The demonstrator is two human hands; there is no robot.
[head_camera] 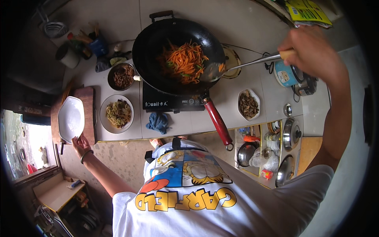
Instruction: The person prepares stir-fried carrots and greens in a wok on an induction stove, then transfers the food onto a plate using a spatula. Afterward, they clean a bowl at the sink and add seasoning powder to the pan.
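A black wok [154, 71] stands on the induction cooker [171, 99], its red handle towards me. Shredded carrot with green pieces [186, 62] lies in its middle. My right hand [311, 53] grips the wooden handle end of a metal spatula [251, 62], whose blade rests inside the wok's right side with a few shreds on it. At the left, my left hand [82, 146] holds the near edge of a white octagonal dish [71, 118] that has no food in it. The dish is over a wooden cutting board [88, 100]; whether they touch, I cannot tell.
Left of the cooker are a bowl of minced meat [122, 76] and a plate of cooked food [117, 114]. A blue cloth [157, 123] lies at the counter's front. To the right are a dish of browned food [248, 105], a blue appliance [285, 74] and metal lids [291, 133].
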